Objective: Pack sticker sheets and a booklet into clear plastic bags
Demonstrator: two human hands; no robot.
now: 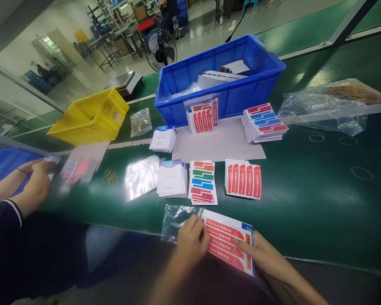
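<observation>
My right hand (263,254) grips a sticker sheet (225,243) with red Max Level and Min Level labels, thumb on its face; blue and orange edges of something show behind it. In my left hand (193,237), closed fingers pinch a clear plastic bag (176,218) where it meets the sheet's left end. Whether the sheet's end is inside the bag I cannot tell. Just beyond my hands lie a stack of white booklets (171,180), a stack of multicoloured label sheets (203,182) and a stack of red label sheets (243,178).
Behind stand a blue bin (222,93) with packets and a yellow bin (89,118). Clear bags (142,176), rubber bands (110,178) and a banded stack of label sheets (264,122) lie on the green table. At left, a co-worker's hands (40,178) hold something white.
</observation>
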